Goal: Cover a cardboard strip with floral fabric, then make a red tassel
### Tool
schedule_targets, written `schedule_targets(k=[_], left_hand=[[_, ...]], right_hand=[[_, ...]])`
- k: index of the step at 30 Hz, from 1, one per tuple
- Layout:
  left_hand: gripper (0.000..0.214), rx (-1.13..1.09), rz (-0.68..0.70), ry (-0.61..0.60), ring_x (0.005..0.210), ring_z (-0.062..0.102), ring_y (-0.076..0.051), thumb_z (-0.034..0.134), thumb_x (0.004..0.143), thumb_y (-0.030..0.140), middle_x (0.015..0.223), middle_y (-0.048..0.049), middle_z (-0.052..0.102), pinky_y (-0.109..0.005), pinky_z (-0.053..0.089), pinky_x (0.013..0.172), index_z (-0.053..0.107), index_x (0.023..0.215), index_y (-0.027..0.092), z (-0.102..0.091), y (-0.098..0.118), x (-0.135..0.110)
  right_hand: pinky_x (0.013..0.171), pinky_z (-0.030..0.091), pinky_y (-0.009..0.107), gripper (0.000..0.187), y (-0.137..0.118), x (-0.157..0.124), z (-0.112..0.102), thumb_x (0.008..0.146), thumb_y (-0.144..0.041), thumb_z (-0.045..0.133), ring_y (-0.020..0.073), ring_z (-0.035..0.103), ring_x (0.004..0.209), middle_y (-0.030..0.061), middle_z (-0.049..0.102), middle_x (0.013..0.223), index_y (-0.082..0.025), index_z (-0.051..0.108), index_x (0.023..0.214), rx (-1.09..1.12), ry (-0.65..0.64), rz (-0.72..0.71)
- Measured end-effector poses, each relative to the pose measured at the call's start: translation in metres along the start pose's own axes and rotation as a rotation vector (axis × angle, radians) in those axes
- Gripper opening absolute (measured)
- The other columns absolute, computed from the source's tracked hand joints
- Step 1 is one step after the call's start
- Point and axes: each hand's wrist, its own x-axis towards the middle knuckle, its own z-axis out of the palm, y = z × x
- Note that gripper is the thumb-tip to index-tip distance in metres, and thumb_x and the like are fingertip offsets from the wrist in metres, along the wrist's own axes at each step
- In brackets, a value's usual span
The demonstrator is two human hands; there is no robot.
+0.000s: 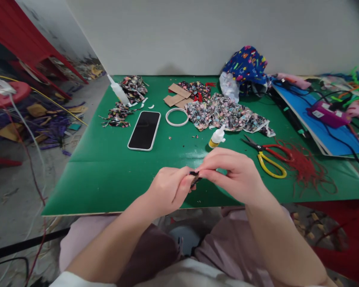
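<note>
A tiny dark piece (195, 179) is pinched between the left hand (168, 192) and right hand (237, 175), mostly buried under fingertips and too small to name, while at far right the blue board (314, 119) runs off the edge.

We are wearing a white top (173, 279), and its cloth is showing as a pale band below our arms, with a short white sleeve (77, 280) ending at the left upper arm. Both forearms are going uncovered down to the bare left hand (167, 191) and bare right hand (237, 175). We are wearing pale pink trousers (77, 235), and a darker mauve fold (151, 251) is showing between the knees.
</note>
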Motion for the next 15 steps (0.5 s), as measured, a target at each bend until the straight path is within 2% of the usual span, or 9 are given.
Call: schedule_targets(k=[4,7,11,15], left_hand=[[0.027,0.130,0.226,0.091,0.046,0.056,-0.012,0.028,0.088,0.020,0.055,-0.0025,0.061,-0.023,0.041,0.046,0.050,0.074,0.016,-0.002,0.006,0.000],[0.024,0.156,0.334,0.105,0.052,0.059,-0.014,0.029,0.088,0.021,0.062,-0.0046,0.065,-0.024,0.045,0.048,0.050,0.077,0.016,-0.003,0.010,-0.001],[0.024,0.207,0.347,0.075,0.056,0.061,-0.014,0.028,0.088,0.022,0.067,-0.0053,0.067,-0.025,0.047,0.050,0.050,0.082,0.015,-0.004,0.013,-0.002],[0.023,0.203,0.318,0.085,0.054,0.060,-0.014,0.028,0.086,0.020,0.064,-0.0043,0.065,-0.024,0.047,0.049,0.051,0.081,0.016,-0.006,0.015,-0.003]], right_hand=[[0.068,0.048,0.024,0.014,-0.012,-0.004,-0.008,0.076,-0.019,0.062,0.0115,0.057,0.075,0.0017,0.063,0.080,-0.023,0.068,0.089,0.033,-0.067,-0.092],[0.068,0.048,0.025,0.021,-0.018,-0.006,-0.012,0.077,-0.019,0.062,0.0116,0.056,0.077,0.0013,0.062,0.081,-0.026,0.066,0.096,0.097,-0.125,-0.128],[0.065,0.048,0.025,0.018,-0.020,-0.009,-0.009,0.078,-0.018,0.060,0.0112,0.055,0.075,0.0013,0.057,0.075,-0.024,0.066,0.094,0.057,-0.131,-0.112],[0.070,0.049,0.029,0.014,-0.018,-0.011,-0.003,0.078,-0.018,0.060,0.0119,0.053,0.072,0.0011,0.055,0.072,-0.022,0.064,0.090,0.045,-0.086,-0.147]])
